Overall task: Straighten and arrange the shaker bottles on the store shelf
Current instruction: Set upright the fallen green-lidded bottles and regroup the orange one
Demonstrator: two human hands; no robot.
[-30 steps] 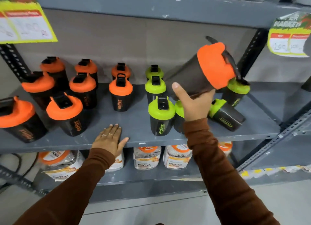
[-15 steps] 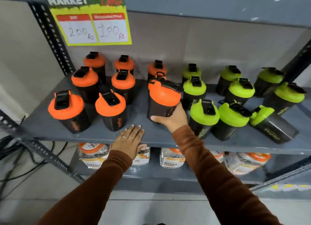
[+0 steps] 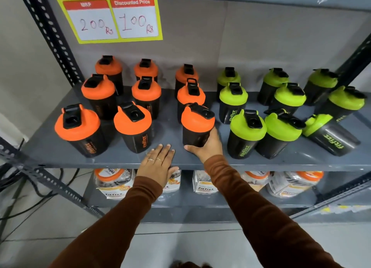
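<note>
Setting the orange-lidded black plastic shaker bottle [image 3: 197, 125] squarely down, the right hand [image 3: 207, 147] clasps its base while the left hand [image 3: 158, 164] lies flat, empty, on the grey metal shelf [image 3: 60, 157]; it wants lining up with its column.

Orange-lidded shaker bottles [image 3: 132, 125], black-bodied, stand upright in three columns on the left of the grey shelf [image 3: 60, 147]. Green-lidded shaker bottles [image 3: 248, 130] fill the right, upright in columns, except one green-lidded bottle [image 3: 331, 135] lying on its side at near right, lid pointing left.
</note>
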